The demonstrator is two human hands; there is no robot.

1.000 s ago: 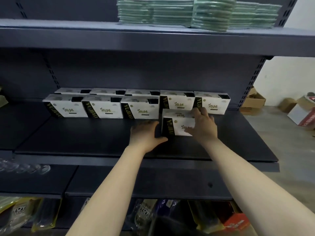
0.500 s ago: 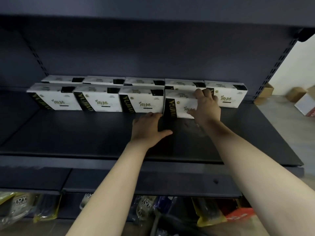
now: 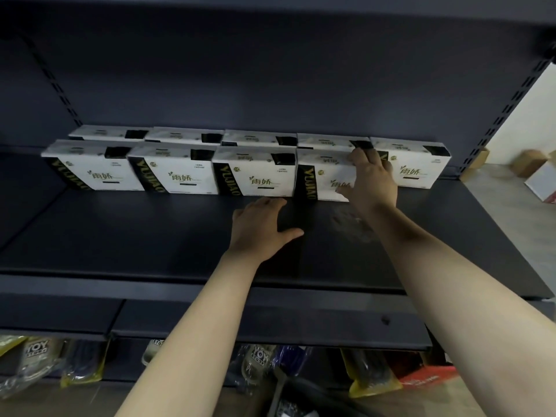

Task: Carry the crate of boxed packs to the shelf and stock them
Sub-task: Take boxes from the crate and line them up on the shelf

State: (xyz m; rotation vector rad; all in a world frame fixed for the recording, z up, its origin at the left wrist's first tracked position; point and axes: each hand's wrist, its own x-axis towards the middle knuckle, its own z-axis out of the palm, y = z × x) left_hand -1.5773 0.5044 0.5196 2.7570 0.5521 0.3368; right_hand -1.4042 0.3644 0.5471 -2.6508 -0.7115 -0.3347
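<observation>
Here we are at the dark shelf [image 3: 150,236], and the white boxed packs are standing upright along its back in two lines. The front row [image 3: 177,173] shows four boxes side by side, each with a black band down its left edge and gold lettering. The back row [image 3: 183,135] sits right behind it, only the tops showing.

The right hand [image 3: 371,182] is on the fourth box [image 3: 322,176], the last one in front. Its fingers [image 3: 361,155] are hooked over the top right corner and the thumb lies against the front face, so that grip is closed on the box. The box stands flush with its left neighbour, base on the shelf. Just to the right, the end box [image 3: 412,170] of the back line stands with its whole face showing (nothing in front of it).

The left hand [image 3: 260,228] lies palm down on the bare shelf, fingers straight and pointing at the foot of the third box, thumb spread out to the right. The grip is open and holds nothing. Whether the fingertips touch that box I cannot tell.

Below, under the lower ledge, hang bagged goods [image 3: 36,356] with yellow edges, and a red carton [image 3: 427,376] sits to the right. Off past the shelf's right upright, cardboard boxes [image 3: 531,158] rest on the floor.
</observation>
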